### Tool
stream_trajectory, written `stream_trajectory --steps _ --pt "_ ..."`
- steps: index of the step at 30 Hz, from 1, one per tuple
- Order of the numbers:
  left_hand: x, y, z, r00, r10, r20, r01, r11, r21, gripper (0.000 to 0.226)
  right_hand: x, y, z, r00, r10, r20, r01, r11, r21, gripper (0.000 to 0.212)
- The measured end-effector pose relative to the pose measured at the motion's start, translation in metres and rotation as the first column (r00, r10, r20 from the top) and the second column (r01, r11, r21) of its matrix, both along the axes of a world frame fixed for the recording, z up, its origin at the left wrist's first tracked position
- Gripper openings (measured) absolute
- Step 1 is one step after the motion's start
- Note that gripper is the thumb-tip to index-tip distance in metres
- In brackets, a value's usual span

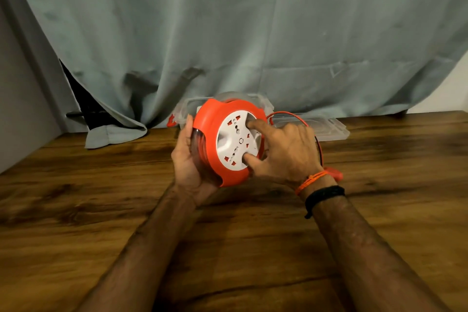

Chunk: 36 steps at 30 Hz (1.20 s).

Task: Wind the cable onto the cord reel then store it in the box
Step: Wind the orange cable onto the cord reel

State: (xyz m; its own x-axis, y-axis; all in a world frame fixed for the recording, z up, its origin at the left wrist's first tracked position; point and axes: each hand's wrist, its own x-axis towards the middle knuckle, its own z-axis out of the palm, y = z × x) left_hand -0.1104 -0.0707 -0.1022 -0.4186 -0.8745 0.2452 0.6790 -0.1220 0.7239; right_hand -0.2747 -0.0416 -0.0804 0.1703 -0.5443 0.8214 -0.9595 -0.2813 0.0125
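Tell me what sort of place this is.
Probably a room at home, not a workshop: a wooden table, a grey curtain hanging behind it, and a clear plastic storage box beside its lid.

I take the clear box as my landmark. In front of it the cord reel and both hands fill the approach. Just right of it the lid lies flat, with the cable looping over it. Directly behind it the curtain hangs onto the worktop. Left of the box, and nearer me, I see open wood.
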Motion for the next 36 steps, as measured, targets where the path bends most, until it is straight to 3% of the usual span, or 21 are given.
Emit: stream_trajectory --steps 5,10,13,16,18,20,23,26,30,36 --pt "-0.001 0.0 0.002 0.991 0.134 -0.021 -0.134 0.991 -0.01 0.079 0.021 0.0 -0.012 0.952 -0.085 0.294 0.034 0.984 0.176 0.062" --pt "-0.004 0.001 0.002 0.977 0.214 -0.008 -0.214 0.976 -0.038 0.068 0.031 -0.003 -0.008 0.881 -0.099 0.463 -0.004 0.976 0.217 0.07" --pt "-0.008 0.002 0.003 0.956 0.293 -0.012 -0.293 0.955 -0.049 0.072 0.035 -0.003 -0.008 0.799 -0.078 0.597 -0.113 0.955 0.276 0.075" --pt "-0.007 0.0 0.003 0.951 0.308 -0.013 -0.308 0.948 -0.078 0.058 0.039 -0.004 -0.01 0.715 -0.059 0.697 -0.245 0.912 0.329 0.077" --pt "-0.006 -0.001 0.003 0.958 0.285 -0.02 -0.286 0.957 -0.055 0.052 0.038 -0.002 -0.008 0.743 -0.034 0.668 -0.243 0.917 0.317 0.08" --pt "-0.003 0.0 0.004 0.971 0.24 -0.013 -0.24 0.97 -0.037 0.064 0.033 -0.001 -0.004 0.808 -0.016 0.589 -0.194 0.936 0.292 0.079" --pt "0.0 0.0 0.004 0.992 0.121 -0.043 -0.123 0.992 -0.031 0.078 0.016 0.0 0.005 0.899 0.057 0.434 -0.158 0.967 0.2 0.056" --pt "0.0 -0.002 0.002 0.998 0.038 -0.053 -0.038 0.999 -0.015 0.081 0.0 0.003 0.011 0.956 0.139 0.259 -0.196 0.958 0.21 0.038" --pt "0.001 -0.003 -0.001 0.999 -0.048 -0.02 0.048 0.999 0.002 0.085 -0.006 0.005 0.012 0.99 0.111 0.085 -0.133 0.937 0.323 0.056" --pt "0.005 -0.004 -0.002 0.996 -0.076 0.036 0.076 0.997 0.003 0.089 -0.004 0.003 0.008 0.996 0.089 -0.026 -0.079 0.963 0.257 0.066"
